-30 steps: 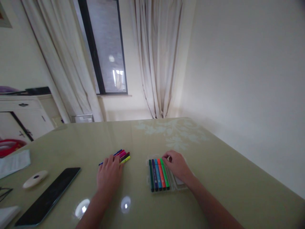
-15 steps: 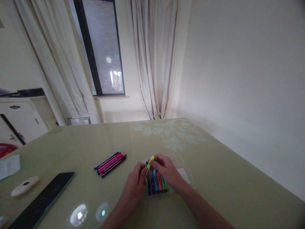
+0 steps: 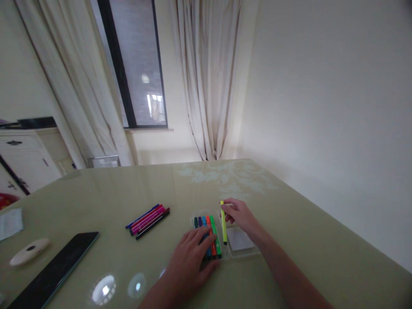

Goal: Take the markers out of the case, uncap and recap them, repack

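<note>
A glossy olive-green table [image 3: 106, 197] with a pale leaf pattern [image 3: 238, 179] near its far right corner carries an open clear case [image 3: 246, 254], a bunch of loose markers [image 3: 148, 220] to its left, a flat black slab [image 3: 59, 269], a white oval object [image 3: 29, 252] and, far left, a pale sheet [image 3: 11, 224], perhaps paper or cloth

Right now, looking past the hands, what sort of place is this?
Probably a room in a home, perhaps for dining: long pale curtains flank a dark-framed window, a white cabinet stands at the left, and a glossy table fills the foreground.
</note>
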The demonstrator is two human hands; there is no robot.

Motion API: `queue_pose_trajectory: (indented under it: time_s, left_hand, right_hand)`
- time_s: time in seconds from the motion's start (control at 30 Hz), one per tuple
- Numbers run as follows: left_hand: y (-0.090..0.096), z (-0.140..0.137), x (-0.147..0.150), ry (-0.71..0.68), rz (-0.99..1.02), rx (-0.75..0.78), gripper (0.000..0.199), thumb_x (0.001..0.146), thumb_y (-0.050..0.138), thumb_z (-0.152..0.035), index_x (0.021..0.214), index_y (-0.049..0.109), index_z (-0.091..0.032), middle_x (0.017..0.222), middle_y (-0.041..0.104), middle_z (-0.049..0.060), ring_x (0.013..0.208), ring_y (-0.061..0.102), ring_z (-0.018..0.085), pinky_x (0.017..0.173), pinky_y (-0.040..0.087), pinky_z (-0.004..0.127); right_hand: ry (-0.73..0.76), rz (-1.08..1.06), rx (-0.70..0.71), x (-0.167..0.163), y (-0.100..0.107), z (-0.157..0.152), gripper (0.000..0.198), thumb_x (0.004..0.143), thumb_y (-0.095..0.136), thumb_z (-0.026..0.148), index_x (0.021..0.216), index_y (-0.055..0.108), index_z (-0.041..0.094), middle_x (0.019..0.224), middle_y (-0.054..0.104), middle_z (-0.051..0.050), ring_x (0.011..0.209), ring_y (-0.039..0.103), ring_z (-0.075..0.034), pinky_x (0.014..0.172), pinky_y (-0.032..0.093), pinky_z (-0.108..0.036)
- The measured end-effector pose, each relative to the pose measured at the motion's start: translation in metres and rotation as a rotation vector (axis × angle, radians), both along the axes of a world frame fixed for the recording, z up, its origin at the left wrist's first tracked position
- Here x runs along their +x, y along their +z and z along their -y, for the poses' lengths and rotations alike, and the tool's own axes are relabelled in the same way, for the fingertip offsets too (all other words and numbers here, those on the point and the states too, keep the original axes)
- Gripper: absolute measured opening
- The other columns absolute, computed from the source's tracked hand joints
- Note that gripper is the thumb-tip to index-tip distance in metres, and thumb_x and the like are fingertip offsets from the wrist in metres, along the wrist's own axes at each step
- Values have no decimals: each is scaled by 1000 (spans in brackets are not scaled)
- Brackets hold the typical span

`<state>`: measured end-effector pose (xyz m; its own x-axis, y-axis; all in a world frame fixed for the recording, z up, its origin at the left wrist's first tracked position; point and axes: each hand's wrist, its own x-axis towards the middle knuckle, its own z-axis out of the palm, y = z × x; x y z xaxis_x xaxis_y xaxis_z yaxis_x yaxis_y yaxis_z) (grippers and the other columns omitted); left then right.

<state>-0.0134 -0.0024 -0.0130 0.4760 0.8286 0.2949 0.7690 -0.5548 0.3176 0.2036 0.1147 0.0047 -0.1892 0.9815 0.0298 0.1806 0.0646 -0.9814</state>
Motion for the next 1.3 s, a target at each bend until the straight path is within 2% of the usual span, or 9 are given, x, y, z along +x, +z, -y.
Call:
queue_pose_trajectory:
  time_s: [0.1,0.3,0.47,0.57,0.73,0.83,1.1,1.2,1.3]
  left_hand:
    - [3,1,-4,-4,-6,24,57,93,64,-38,148,50,-35,153,54,5,137,51,29,116,42,49]
    - [2,4,-2,-25,-78,74,67,96,60,-31,157,35,-42,156,51,4,141,46,30,117,39,53]
    - [1,4,0,-16,-68,68,74,95,58,-30,161,26,-42,153,53,2,140,46,28,118,38,51]
    - [0,4,-1,-22,-101,77,71,96,58,-29,159,30,-43,154,52,2,141,45,29,117,38,52]
    - [-3,4,-1,-29,-124,102,59,96,57,-30,152,44,-42,155,52,3,141,44,30,116,38,53]
    - [-2,5,1,-31,-118,104,57,96,58,-30,151,46,-39,154,53,5,140,47,29,116,39,51]
    - [3,-1,-3,-54,-49,84,50,100,55,-38,149,49,-36,151,55,4,136,51,26,114,44,45]
    - [10,-15,-28,144,24,63,38,106,44,-37,139,58,-27,138,64,7,124,59,22,107,49,38]
    - [20,-25,-65,581,-92,79,32,105,38,-26,113,69,-18,118,69,11,112,63,27,101,49,43]
  right_hand:
    - [56,74,-37,-7,-7,4,34,80,68,43,102,67,17,61,66,3,53,63,-14,50,46,-23]
    - [5,252,155,-16,-5,10,22,83,65,32,97,72,16,71,71,-2,59,65,-15,56,50,-25]
    - [4,143,62,-12,-4,7,27,82,66,38,98,72,17,64,67,1,56,64,-15,52,49,-24]
    - [38,185,48,-13,-4,10,26,82,69,33,102,72,17,68,69,0,57,65,-15,56,51,-25]
    - [16,515,264,-15,-1,17,17,79,73,20,95,79,17,82,74,-5,74,66,-17,72,50,-29]
    - [29,636,319,-15,0,20,9,81,74,18,87,80,18,89,74,-6,78,65,-18,76,49,-29]
    - [43,637,300,-14,1,20,13,81,72,18,91,81,19,88,76,-6,79,67,-19,77,49,-29]
    - [62,651,296,-13,3,21,16,83,69,20,94,81,19,89,78,-7,80,68,-20,77,49,-30]
    - [80,704,338,-13,3,23,19,85,68,21,98,82,19,94,77,-8,82,68,-21,80,49,-31]
